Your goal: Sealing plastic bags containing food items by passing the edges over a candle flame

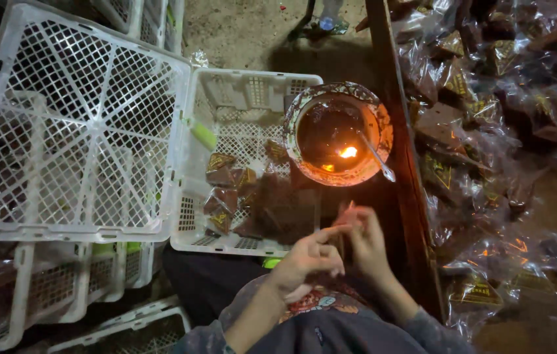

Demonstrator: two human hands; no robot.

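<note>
Packet (349,216), small and reddish, pinched between fingers of left hand (308,259) and right hand (370,246).

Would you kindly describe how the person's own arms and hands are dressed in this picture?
Both hands, the left hand and the right hand, are bare: no gloves, and no rings or watch that I can make out. The forearms are bare down to grey sleeves pushed up near the elbows.

Bowl (338,134) right of crate (239,98) (packets (226,187) inside)
</note>
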